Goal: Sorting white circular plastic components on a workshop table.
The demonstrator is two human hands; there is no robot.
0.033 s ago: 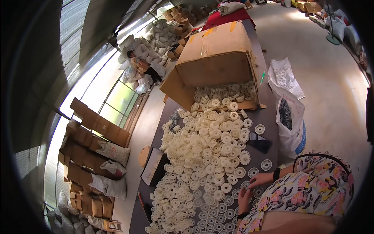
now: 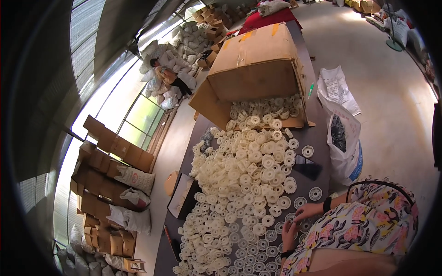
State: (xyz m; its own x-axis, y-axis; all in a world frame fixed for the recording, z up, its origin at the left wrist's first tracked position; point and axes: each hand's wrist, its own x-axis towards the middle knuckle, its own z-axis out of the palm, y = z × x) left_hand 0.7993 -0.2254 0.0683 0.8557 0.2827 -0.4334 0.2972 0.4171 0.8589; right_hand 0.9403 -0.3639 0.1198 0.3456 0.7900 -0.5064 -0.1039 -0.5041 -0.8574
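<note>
My right hand [image 2: 309, 211] reaches in from the right, a dark band at its wrist, with its fingers bent downward. Just below it, my left hand [image 2: 289, 233] points up toward it, also banded at the wrist. The fingertips come together low over the table's near right side. Whatever is pinched between them is too small to make out. Around both hands lie clear, round wheel-like plastic pieces [image 2: 262, 244], spread mostly flat. A large heap of cream-white plastic wheel pieces [image 2: 251, 158] covers the table's middle, left of my hands.
A cardboard box [image 2: 258, 48] lies on its side, spilling pieces onto the dark table [image 2: 301, 108]. A phone-like dark slab [image 2: 307, 168] rests beside the heap. A white sack [image 2: 346, 154] stands right of the table. A small black-and-white box [image 2: 185, 195] sits left. A person [image 2: 168, 78] stands far left.
</note>
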